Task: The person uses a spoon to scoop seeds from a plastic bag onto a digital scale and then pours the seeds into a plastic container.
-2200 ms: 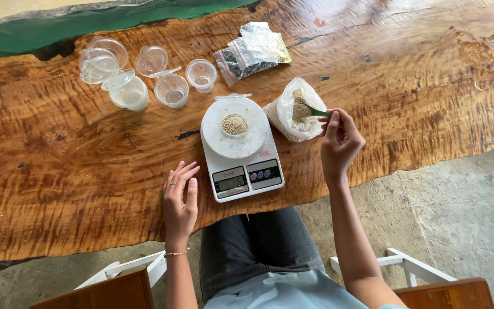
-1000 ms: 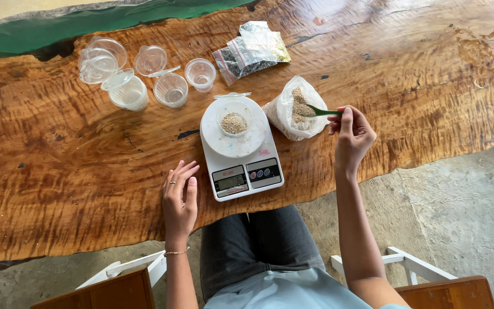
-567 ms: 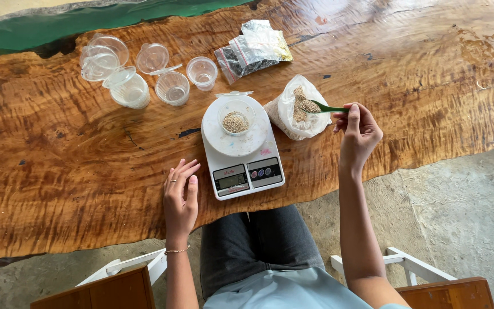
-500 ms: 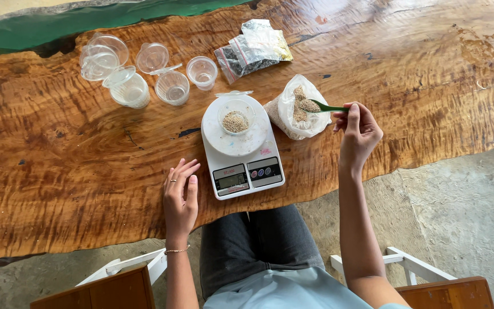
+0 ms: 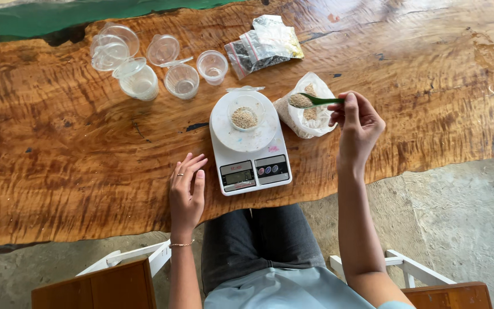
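Two hands: right hand (image 5: pixel 357 123) raised, pinch grip on green spoon (image 5: pixel 315 101) w/ grain; left hand (image 5: pixel 186 191) flat, released

Scale (image 5: pixel 251 150) display digits too small to read. Spoon (image 5: pixel 314 101) handle end hidden inside right hand (image 5: pixel 357 123) fingers; spoon's load blends with bag (image 5: pixel 309 109) contents behind, amount unclear. Grains in cup (image 5: pixel 246 117) on scale too fine to identify. Packets (image 5: pixel 264 44) overlap, contents and count unclear. Clear cups (image 5: pixel 144 60) overlap at far left, lids hard to separate from cups. Table (image 5: pixel 58 149) cut off by left, right, top edges. Both forearms cut off at bottom edge.
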